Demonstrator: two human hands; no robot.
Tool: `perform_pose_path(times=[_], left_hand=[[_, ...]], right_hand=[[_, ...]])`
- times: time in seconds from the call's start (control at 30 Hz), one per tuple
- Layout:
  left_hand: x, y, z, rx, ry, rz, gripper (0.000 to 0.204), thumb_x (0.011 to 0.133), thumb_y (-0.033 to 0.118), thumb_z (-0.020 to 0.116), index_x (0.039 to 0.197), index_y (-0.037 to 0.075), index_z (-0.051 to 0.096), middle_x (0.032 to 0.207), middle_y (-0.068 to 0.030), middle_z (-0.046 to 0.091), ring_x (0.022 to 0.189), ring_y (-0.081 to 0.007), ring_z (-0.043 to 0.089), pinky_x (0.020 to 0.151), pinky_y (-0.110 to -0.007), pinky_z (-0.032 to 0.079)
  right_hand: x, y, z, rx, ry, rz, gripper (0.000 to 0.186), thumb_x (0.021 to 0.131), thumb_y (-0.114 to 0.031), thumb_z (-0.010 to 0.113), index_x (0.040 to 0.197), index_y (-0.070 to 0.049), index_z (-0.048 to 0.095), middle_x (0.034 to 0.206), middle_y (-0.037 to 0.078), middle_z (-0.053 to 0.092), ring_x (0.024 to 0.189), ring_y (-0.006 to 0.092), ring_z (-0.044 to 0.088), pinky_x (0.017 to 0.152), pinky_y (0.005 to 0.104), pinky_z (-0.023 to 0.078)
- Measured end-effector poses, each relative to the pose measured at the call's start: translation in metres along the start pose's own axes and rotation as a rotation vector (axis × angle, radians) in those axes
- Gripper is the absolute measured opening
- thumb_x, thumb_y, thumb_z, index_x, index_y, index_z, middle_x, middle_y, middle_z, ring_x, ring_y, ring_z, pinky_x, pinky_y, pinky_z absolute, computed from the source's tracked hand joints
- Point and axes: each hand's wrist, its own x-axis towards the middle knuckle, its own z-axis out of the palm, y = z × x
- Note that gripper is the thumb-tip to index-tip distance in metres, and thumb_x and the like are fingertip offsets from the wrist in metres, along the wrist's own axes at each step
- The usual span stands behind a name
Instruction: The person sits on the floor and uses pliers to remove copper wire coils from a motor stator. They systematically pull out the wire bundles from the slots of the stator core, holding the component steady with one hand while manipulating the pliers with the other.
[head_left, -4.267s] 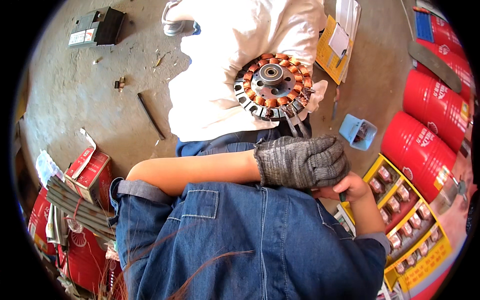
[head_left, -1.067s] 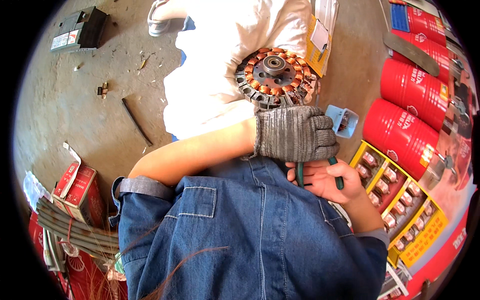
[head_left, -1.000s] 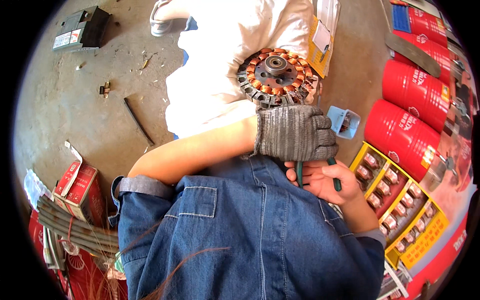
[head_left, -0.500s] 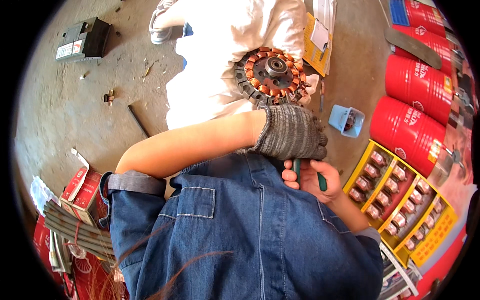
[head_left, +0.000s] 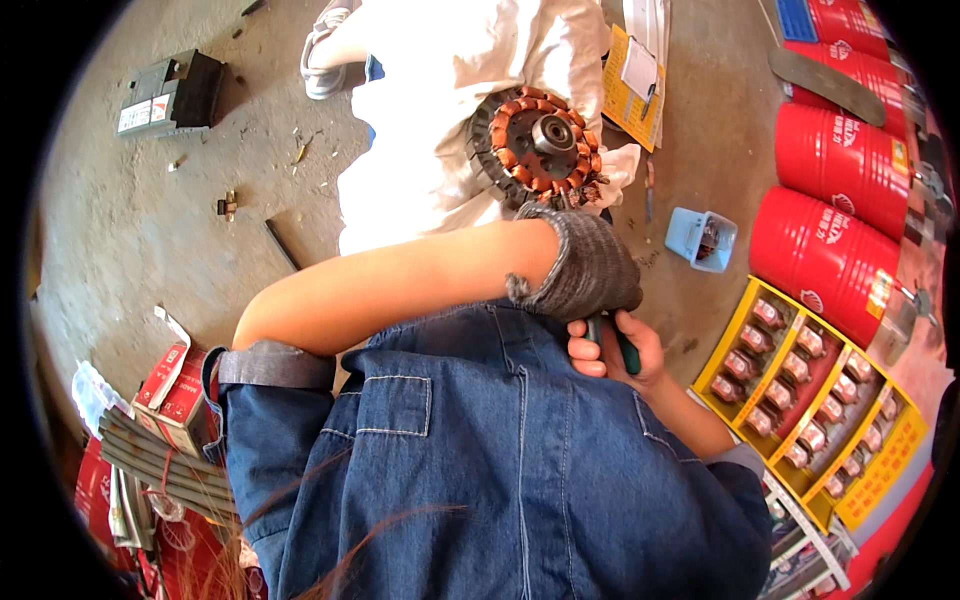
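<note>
Blue denim fills the lower middle of the view: it is the person's shirt [head_left: 480, 470], and both arms come out from it toward the motor part. Grey concrete floor [head_left: 130, 230] lies all around. White cloth [head_left: 430, 110] covers a big area of the floor, and the motor part sits on its right edge. Red drums [head_left: 830, 150] lie in a row well to the right of the motor part, and a yellow tray [head_left: 735, 335] with small parts in compartments is below them, to the lower right of the motor part.

The motor part [head_left: 540, 145] is a round stator with copper windings around a dark hub. It lies flat on the cloth. The left hand [head_left: 585, 265] wears a grey knit glove and is just below the motor part, near it; its fingers are curled down and closed together, but I cannot tell what they press on. The right hand [head_left: 610, 345] is bare, directly under the gloved hand and touching it. Its fingers are clamped around the green handle [head_left: 625, 350] of a tool, whose working end is hidden behind the glove.

A small light blue box [head_left: 702, 240] stands on the floor to the right of the motor part. A dark battery [head_left: 170, 95] lies far to the left of it.
</note>
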Motion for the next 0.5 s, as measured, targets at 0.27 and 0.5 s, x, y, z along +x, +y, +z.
perform_pose_path(times=[0.27,0.5], left_hand=[[-0.054,0.023,-0.001,0.619,0.723,-0.175,0.054,0.075,0.013,0.066,0.129,0.012,0.058,0.122,-0.0105,0.059,0.117,-0.0289,0.057,0.102,-0.042,0.047],[-0.086,-0.049,0.009,0.451,0.747,-0.317,0.07,0.066,0.019,0.079,0.13,0.009,0.055,0.132,-0.0136,0.057,0.126,-0.0388,0.051,0.104,-0.046,0.044]], right_hand=[[-0.015,-0.014,0.028,-0.269,0.141,0.198,0.075,0.088,-0.037,0.049,0.146,0.008,0.033,0.145,0.029,0.042,0.134,0.0376,0.044,0.115,0.0407,0.029],[-0.017,-0.014,0.031,-0.228,0.12,0.23,0.074,0.081,-0.026,0.048,0.146,0.007,0.035,0.147,0.027,0.041,0.138,0.0364,0.04,0.117,0.0405,0.027]])
